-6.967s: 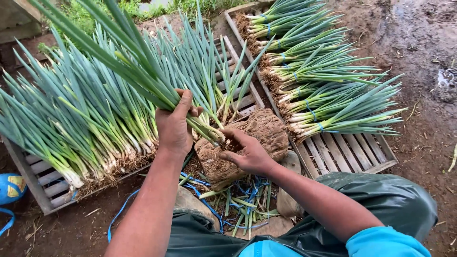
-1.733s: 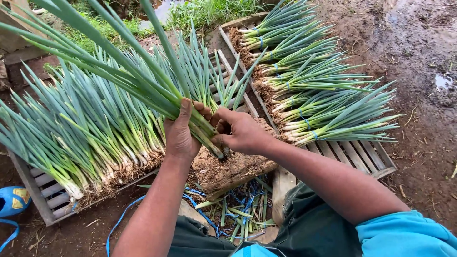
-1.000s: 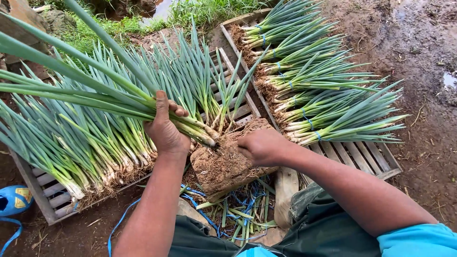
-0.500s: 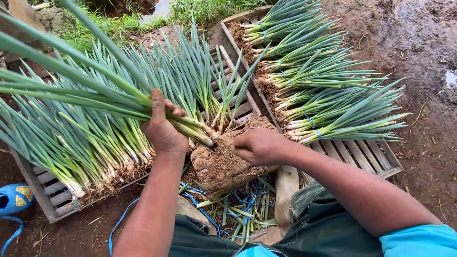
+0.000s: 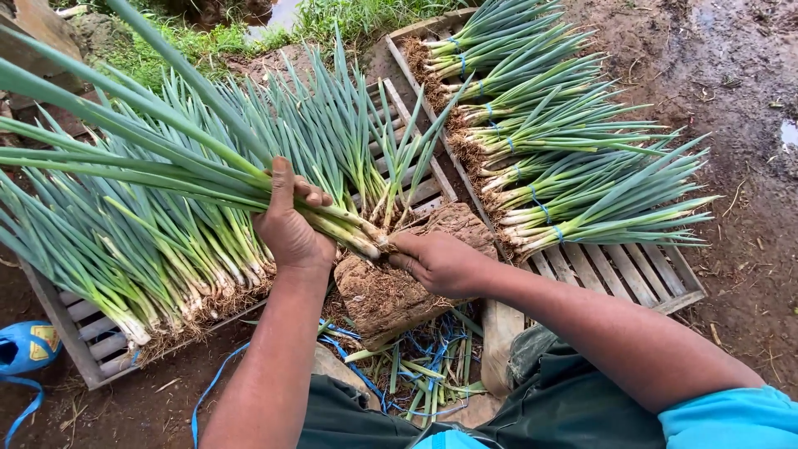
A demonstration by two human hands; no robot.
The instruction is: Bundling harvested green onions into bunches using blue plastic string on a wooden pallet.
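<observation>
Left hand [image 5: 289, 226] is wrapping tight around a green onion bunch [image 5: 166, 158], holding it over the dirt-caked stump [image 5: 399, 283] so the right hand [image 5: 439, 262] is pinching its root ends.

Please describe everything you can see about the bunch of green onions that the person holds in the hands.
The bunch of green onions has long blue-green leaves that fan out toward the upper left, and pale white-yellow stalks that narrow to the root end. It lies slanted, root end low at the right, above a brown wood stump. The left hand is wrapped around the stalks; the right hand pinches the root end. No tie shows on it.
</observation>
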